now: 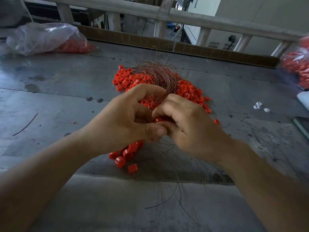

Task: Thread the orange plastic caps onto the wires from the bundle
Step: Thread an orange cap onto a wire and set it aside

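On the grey metal table (pixel 66 97), right at its middle, I have both hands meeting over a heap of small round orange plastic caps (pixel 122 79), with a tangled bundle of thin coppery wires (pixel 157 74) lying across the heap. The left hand (pixel 123 119) is curled, thumb pressed to forefinger, and looks to be pinching a few wire strands that trail out beneath it toward me; which strand is the working one I cannot tell. The right hand (pixel 194 126) is curled as well, thumb and first fingers nipping a single orange cap (pixel 158 119) hard against the left fingertips. Just below the left hand lies a short run of caps that look threaded (pixel 127 154). I judge the caps to be light, hard and smooth, so they would squirt from a loose pinch; I would hold one by its side wall and leave the hole free. The wires seem fine and springy, easy to kink and quick to snag on their neighbours. I would grip one strand close behind its tip so it does not buckle, and draw it gently out of the bundle.
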Demonstrator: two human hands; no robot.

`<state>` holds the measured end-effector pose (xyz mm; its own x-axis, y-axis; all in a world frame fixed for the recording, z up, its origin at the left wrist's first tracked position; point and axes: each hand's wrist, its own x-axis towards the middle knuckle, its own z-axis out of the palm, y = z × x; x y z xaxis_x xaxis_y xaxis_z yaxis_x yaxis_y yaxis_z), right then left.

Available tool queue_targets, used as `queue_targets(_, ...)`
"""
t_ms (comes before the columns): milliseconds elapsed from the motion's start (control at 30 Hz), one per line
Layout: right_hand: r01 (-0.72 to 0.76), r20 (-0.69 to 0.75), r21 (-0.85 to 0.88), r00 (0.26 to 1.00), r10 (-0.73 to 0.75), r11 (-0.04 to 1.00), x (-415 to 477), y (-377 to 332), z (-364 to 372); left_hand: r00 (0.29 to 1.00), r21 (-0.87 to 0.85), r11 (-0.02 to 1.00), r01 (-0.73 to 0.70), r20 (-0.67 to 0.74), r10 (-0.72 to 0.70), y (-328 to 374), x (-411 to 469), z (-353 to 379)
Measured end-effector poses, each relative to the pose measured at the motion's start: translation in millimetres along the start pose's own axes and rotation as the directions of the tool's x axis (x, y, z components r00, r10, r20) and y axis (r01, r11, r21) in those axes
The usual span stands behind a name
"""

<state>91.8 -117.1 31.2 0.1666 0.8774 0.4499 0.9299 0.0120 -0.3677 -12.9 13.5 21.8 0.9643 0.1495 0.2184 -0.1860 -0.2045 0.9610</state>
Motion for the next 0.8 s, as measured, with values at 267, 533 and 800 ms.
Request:
queue_targets(267,-0.009,-0.036,0.013,0.999,0.009,1.0,-1,-5,-1,0.999,-0.053,0.998,-0.029,0.016,0.03,3,-3,2)
queue_targets(533,-0.044,-0.11,0.145,0.992,0.061,0.988,-1,-2,-1,0.999,-0.156,0.987,0.033,-0.031,-0.038,3,2,-2)
queue_targets(800,-0.173,-0.069,0.373,0.974,0.214,0.912,1,-3,-8,0.992,-0.392,0.918,-0.06,-0.128,0.011,9,4,-16)
